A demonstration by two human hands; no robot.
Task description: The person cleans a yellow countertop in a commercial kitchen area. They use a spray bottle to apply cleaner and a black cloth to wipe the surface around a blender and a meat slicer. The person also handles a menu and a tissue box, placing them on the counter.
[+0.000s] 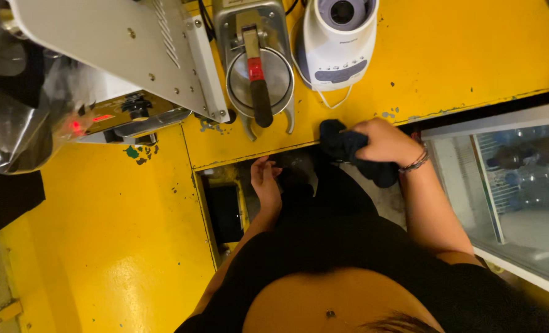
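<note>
Scene: chipped yellow bench (459,55) | right hand (385,142) clamped on dark cloth (348,151) at the bench's front edge, just below white blender base (338,43) | left hand (266,185) under the edge, grip hidden | Progress: bench around the cloth looks dry, paint chips remain

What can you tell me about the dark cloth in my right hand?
The cloth is dark navy, soft and crumpled, bunched in the right hand. It lies over the front edge of the yellow counter, one end on top, the other hanging below by the wrist. It sits just before the white blender base.
</note>
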